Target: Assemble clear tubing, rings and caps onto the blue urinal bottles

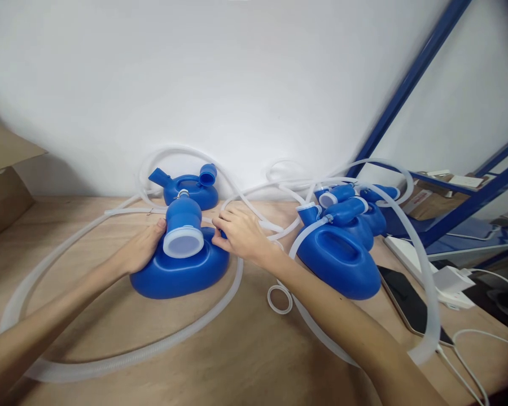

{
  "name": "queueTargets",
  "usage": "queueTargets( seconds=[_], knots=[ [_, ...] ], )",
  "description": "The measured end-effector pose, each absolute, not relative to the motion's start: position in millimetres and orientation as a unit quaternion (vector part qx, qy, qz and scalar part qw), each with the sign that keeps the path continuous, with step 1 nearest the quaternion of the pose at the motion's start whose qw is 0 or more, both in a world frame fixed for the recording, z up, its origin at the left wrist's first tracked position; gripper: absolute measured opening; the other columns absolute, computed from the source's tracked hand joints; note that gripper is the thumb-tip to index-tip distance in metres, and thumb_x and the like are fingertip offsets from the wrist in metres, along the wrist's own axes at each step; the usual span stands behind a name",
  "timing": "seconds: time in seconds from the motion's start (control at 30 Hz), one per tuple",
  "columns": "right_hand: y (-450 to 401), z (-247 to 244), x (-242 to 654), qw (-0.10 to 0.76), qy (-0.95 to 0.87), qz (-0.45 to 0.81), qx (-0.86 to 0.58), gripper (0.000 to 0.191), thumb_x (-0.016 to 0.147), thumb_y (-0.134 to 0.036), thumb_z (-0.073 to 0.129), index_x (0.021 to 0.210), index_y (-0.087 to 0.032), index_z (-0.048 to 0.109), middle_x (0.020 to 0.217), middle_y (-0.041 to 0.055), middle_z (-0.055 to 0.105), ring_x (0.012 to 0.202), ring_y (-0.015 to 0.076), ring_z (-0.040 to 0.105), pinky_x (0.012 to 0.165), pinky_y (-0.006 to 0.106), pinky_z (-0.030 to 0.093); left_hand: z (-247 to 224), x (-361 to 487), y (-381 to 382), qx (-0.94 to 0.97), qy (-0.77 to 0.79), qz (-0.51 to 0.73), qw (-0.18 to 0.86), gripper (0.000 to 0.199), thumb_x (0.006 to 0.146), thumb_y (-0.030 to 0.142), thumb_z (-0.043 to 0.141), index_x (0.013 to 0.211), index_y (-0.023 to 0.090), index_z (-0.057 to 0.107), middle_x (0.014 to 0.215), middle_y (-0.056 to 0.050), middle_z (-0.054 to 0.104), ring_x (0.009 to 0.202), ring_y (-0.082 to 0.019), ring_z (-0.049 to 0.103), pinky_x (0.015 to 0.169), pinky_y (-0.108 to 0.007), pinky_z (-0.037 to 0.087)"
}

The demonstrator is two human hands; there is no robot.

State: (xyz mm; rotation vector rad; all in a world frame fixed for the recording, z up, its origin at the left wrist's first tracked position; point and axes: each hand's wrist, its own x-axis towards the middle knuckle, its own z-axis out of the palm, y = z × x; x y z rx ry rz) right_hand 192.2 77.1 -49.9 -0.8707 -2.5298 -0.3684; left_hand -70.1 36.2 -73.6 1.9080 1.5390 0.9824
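A blue plastic urinal bottle (182, 282) lies on the table in front of me. Its bulb-shaped funnel (184, 223), with a whitish lid, rests on top and points toward me. My left hand (146, 245) grips the bottle's left side, thumb near the funnel and the other fingers mostly hidden. At the bottle's upper right end, my right hand (239, 234) is closed with bent fingers around a blue part that is largely covered. A clear hose (148, 355) curves round the front of the bottle.
Another blue bottle (197, 194) stands against the wall. Several more, including a nearer one (342, 268), are grouped at right among looped hoses. A white ring (279, 299), a phone (408, 301), a power strip (423, 270), a cardboard box (4, 192) and blue shelving (406, 84) surround them.
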Motion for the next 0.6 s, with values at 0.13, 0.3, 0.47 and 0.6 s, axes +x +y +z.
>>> queueTargets(
  seconds=[0.13,0.3,0.47,0.6],
  knots=[
    [73.3,-45.0,196.6,0.210,-0.920,-0.121,-0.308,0.013,0.096,-0.023,0.055,0.090,-0.019,0.065,0.097,0.0093,0.072,0.091,0.0246,0.061,0.078,0.038,0.044,-74.5,-70.4,36.8,0.690,0.575,0.356,0.260,0.092,0.098,0.079,0.016,0.148,0.013,0.057,0.162,-0.012,0.050,0.150,-0.035,0.045,0.129,-0.048,0.028],
    [78.0,-51.4,199.6,0.228,-0.922,-0.140,-0.280,0.018,0.098,-0.022,0.049,0.093,-0.017,0.066,0.098,0.0127,0.072,0.100,0.0282,0.063,0.089,0.041,0.049,-76.5,-72.4,39.0,0.703,0.562,0.360,0.247,0.087,0.101,0.074,0.016,0.147,0.013,0.057,0.160,-0.011,0.052,0.150,-0.033,0.045,0.130,-0.049,0.025],
    [83.9,-57.5,205.0,0.256,-0.928,-0.121,-0.242,0.024,0.102,-0.024,0.048,0.103,-0.015,0.069,0.109,0.0152,0.073,0.119,0.0305,0.063,0.106,0.047,0.050,-77.6,-73.4,40.2,0.686,0.584,0.355,0.249,0.089,0.100,0.077,0.013,0.146,0.017,0.059,0.158,-0.009,0.054,0.148,-0.032,0.048,0.129,-0.048,0.029],
    [80.0,-50.3,221.8,0.251,-0.927,-0.106,-0.258,0.033,0.106,-0.032,0.050,0.130,-0.017,0.067,0.135,0.0147,0.069,0.135,0.0318,0.057,0.119,0.055,0.042,-77.2,-71.2,39.2,0.676,0.599,0.355,0.242,0.094,0.098,0.079,0.011,0.144,0.014,0.060,0.156,-0.012,0.056,0.148,-0.032,0.048,0.130,-0.049,0.027]
  ],
)
